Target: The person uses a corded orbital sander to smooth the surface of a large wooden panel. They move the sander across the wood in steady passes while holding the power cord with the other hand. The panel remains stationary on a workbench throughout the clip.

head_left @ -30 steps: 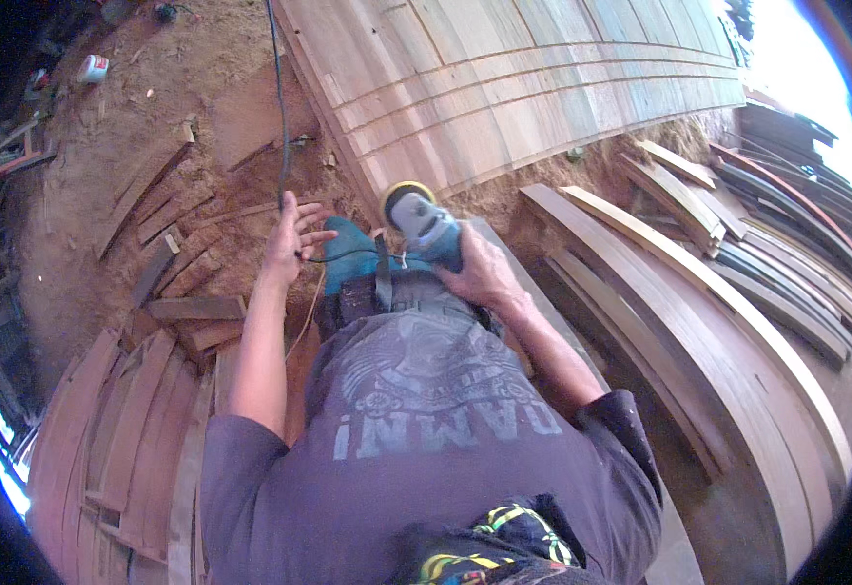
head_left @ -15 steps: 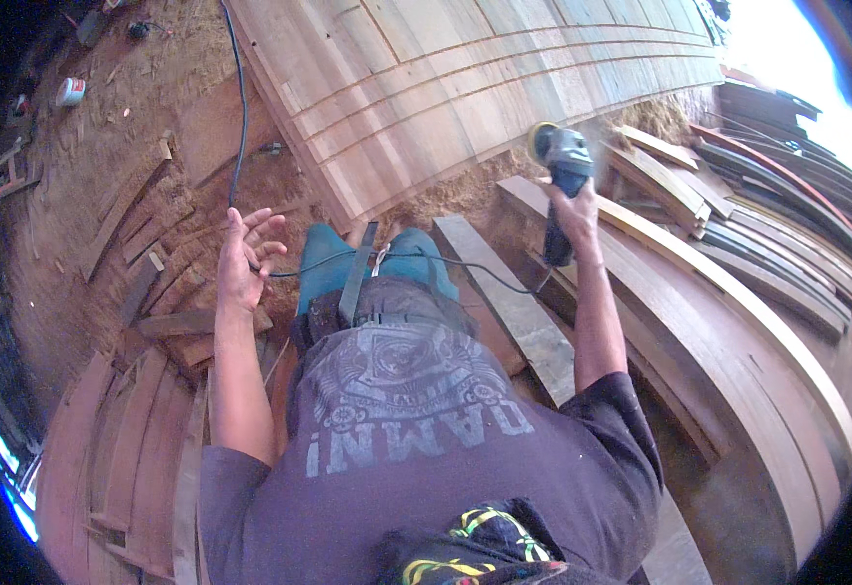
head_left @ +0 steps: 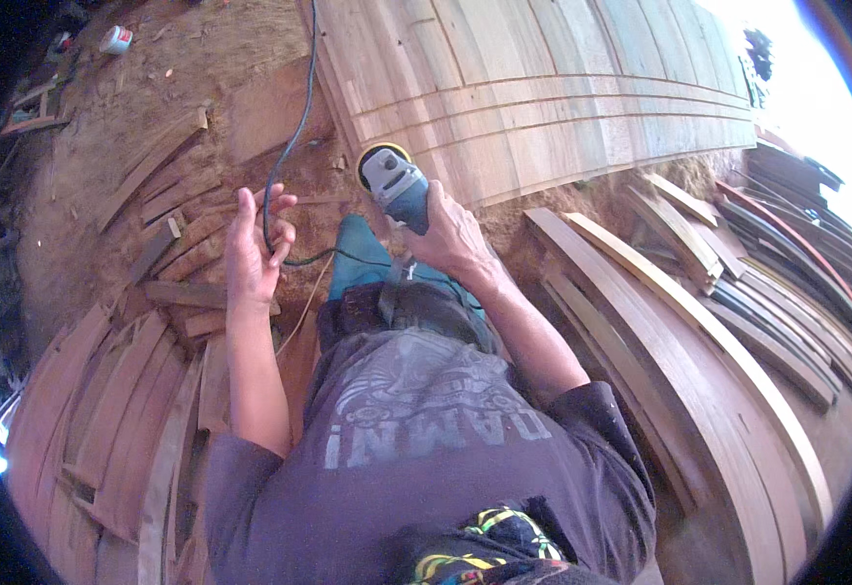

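My right hand (head_left: 455, 234) is wrapped round the blue-and-grey body of an angle grinder (head_left: 393, 185). The grinder's round, yellow-rimmed disc points up and left, over the near left corner of a large panel of joined boards (head_left: 504, 97). A dark power cord (head_left: 306, 107) comes down from the top edge to my left hand (head_left: 258, 249). It crosses between the thumb and loosely curled fingers, then runs right past my knees. The left hand holds it up, its fingers partly spread. Whether the disc is spinning cannot be made out.
Curved wooden planks (head_left: 679, 370) lie along my right, with more stacked boards (head_left: 787, 312) beyond. Short offcuts (head_left: 153, 175) and reddish boards (head_left: 104, 419) lie to my left. A white tub (head_left: 116, 40) stands on the dusty ground at far left.
My right hand has carried the grinder left and closer to my body, away from the panel's long near edge. My left hand has stayed with the cord, which now crosses in front of its fingers.
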Action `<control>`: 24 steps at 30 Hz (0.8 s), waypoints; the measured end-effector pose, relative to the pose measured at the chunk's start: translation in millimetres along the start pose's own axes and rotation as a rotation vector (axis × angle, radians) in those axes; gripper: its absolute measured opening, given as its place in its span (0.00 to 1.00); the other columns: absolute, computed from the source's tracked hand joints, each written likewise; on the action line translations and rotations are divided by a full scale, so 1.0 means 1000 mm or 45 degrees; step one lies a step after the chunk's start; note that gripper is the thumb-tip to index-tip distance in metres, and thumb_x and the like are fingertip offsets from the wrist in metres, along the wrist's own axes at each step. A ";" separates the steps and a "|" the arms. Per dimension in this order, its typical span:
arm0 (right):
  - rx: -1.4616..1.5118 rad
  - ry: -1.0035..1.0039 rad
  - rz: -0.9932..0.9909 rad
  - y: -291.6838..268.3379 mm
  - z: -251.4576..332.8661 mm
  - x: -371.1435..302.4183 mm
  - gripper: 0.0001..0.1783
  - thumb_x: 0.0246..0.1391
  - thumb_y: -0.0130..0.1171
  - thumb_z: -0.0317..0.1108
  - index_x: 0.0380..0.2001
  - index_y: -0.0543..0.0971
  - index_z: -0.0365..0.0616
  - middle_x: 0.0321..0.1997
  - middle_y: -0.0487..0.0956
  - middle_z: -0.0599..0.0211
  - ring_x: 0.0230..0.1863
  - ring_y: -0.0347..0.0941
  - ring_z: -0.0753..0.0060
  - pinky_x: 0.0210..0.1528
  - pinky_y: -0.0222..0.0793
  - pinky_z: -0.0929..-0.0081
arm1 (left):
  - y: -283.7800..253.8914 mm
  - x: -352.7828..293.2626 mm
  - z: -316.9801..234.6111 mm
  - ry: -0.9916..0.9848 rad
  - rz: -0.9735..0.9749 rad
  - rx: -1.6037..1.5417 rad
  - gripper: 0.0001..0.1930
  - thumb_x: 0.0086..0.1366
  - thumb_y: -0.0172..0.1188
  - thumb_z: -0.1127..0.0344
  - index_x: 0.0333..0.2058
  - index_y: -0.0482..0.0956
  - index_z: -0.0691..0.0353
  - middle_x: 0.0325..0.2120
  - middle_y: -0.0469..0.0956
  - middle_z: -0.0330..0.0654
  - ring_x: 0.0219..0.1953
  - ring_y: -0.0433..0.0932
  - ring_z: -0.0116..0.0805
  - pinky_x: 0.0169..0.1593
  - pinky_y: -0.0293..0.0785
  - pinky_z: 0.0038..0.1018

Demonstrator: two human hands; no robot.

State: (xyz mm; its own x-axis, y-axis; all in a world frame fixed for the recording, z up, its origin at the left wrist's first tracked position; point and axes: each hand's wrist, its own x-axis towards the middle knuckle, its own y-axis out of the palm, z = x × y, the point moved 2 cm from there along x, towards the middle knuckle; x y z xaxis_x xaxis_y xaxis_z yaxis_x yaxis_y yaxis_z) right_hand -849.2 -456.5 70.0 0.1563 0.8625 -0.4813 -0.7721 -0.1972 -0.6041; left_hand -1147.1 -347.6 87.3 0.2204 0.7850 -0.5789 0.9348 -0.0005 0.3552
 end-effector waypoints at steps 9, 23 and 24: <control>-0.148 0.253 -0.238 -0.070 -0.064 -0.005 0.34 0.54 0.73 0.45 0.57 0.71 0.39 0.50 0.85 0.32 0.55 0.82 0.24 0.57 0.78 0.39 | -0.013 0.013 -0.015 -0.066 0.012 -0.079 0.28 0.85 0.55 0.43 0.62 0.78 0.65 0.49 0.87 0.46 0.27 0.81 0.24 0.16 0.59 0.16; 0.072 0.434 -0.375 -0.111 -0.116 0.009 0.36 0.55 0.78 0.46 0.61 0.80 0.38 0.46 0.90 0.51 0.45 0.86 0.59 0.49 0.83 0.56 | 0.019 0.015 -0.027 -0.048 0.035 -0.168 0.25 0.85 0.58 0.48 0.60 0.79 0.67 0.48 0.86 0.49 0.26 0.82 0.26 0.16 0.61 0.15; 0.053 0.387 -0.245 -0.088 -0.092 0.011 0.37 0.54 0.79 0.46 0.62 0.80 0.39 0.48 0.90 0.46 0.47 0.89 0.50 0.51 0.84 0.54 | 0.026 0.019 -0.025 -0.045 0.047 -0.151 0.25 0.85 0.57 0.48 0.60 0.79 0.67 0.48 0.86 0.49 0.26 0.82 0.25 0.16 0.61 0.15</control>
State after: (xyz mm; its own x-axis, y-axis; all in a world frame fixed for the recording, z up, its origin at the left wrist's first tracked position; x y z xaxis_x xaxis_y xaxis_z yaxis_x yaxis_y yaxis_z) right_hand -722.3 -472.3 59.3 0.4721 0.7029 -0.5320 -0.7344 -0.0202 -0.6784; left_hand -1125.4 -317.3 104.2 0.2654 0.7635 -0.5887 0.8869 0.0461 0.4596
